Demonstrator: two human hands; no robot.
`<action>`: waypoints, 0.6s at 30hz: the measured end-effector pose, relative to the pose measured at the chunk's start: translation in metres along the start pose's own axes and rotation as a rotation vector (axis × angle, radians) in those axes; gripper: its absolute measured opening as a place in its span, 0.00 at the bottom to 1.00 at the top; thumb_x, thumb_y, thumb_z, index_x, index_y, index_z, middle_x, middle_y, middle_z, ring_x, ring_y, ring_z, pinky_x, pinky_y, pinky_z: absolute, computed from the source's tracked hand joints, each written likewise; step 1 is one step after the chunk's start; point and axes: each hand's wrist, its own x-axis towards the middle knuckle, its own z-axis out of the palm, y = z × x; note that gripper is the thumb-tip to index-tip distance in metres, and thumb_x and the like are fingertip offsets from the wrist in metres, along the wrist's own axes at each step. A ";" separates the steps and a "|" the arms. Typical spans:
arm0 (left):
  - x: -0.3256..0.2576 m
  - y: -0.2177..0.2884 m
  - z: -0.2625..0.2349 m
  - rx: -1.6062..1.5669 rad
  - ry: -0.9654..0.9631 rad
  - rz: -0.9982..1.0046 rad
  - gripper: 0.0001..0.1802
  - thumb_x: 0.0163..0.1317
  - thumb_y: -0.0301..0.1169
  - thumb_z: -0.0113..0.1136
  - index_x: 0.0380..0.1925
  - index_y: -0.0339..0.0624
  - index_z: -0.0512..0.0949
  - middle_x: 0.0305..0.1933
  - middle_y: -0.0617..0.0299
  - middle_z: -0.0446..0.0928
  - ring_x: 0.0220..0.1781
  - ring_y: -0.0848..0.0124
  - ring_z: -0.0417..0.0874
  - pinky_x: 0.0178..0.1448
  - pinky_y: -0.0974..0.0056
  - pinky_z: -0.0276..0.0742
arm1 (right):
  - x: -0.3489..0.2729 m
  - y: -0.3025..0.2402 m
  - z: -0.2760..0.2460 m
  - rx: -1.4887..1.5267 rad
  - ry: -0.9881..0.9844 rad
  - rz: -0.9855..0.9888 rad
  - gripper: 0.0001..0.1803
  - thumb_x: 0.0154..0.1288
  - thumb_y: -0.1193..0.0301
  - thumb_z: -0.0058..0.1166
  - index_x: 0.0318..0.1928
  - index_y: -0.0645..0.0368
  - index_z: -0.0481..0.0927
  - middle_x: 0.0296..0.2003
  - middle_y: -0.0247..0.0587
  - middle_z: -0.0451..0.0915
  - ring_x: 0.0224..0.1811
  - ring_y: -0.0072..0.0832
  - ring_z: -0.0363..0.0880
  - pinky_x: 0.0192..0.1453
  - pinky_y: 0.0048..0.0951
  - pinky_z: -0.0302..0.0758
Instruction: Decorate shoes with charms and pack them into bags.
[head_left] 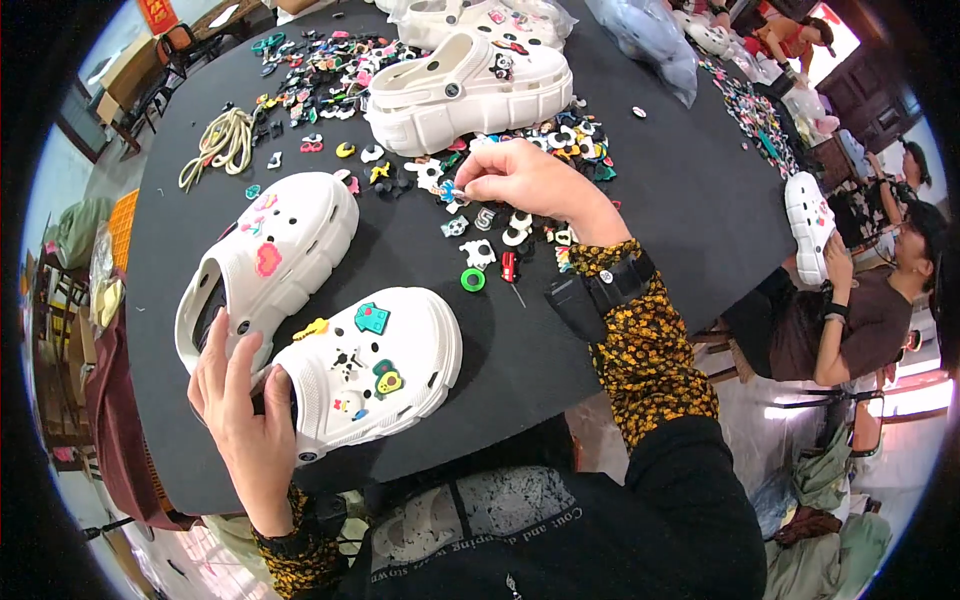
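Note:
Two white clogs lie side by side at the left of the dark table. The farther clog [303,215] carries pink and red charms; the nearer clog [420,335] has a teal shirt, an avocado, a cow-patterned charm and others. My left hand [245,425] lies across their heel ends, fingers stretched and apart, touching them. Part of both heels is hidden beneath it. Over the loose pile, my right hand [530,185] has thumb and forefinger pinched on a small bluish shoe charm [447,190], partly covered by the fingertips. Below it are a cow charm [478,254] and a green round charm [472,280].
Another white clog [470,95] with a panda charm stands beyond my right hand, with more clogs in plastic behind. Charm heaps [335,70] and a cord bundle [222,143] lie at the back. At right, a person [870,300] holds a white clog [808,228].

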 end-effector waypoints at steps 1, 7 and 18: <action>0.000 0.000 0.000 0.001 0.002 0.000 0.18 0.58 0.25 0.55 0.51 0.40 0.77 0.68 0.50 0.68 0.69 0.56 0.68 0.71 0.54 0.53 | 0.001 0.000 -0.001 0.199 -0.051 0.105 0.08 0.66 0.73 0.54 0.42 0.64 0.80 0.34 0.35 0.83 0.35 0.20 0.80 0.39 0.21 0.76; 0.000 0.000 0.002 0.009 0.042 0.029 0.19 0.54 0.24 0.61 0.49 0.39 0.76 0.66 0.49 0.69 0.66 0.55 0.69 0.69 0.54 0.55 | 0.003 0.007 0.001 0.747 -0.065 0.102 0.11 0.69 0.68 0.55 0.45 0.63 0.78 0.39 0.40 0.83 0.37 0.24 0.82 0.37 0.25 0.79; 0.001 0.004 -0.001 -0.007 0.040 0.005 0.20 0.52 0.23 0.63 0.47 0.40 0.76 0.66 0.49 0.69 0.65 0.54 0.69 0.69 0.52 0.55 | 0.006 -0.001 0.011 1.104 -0.027 0.072 0.08 0.63 0.75 0.59 0.42 0.62 0.79 0.35 0.42 0.81 0.35 0.28 0.81 0.41 0.35 0.81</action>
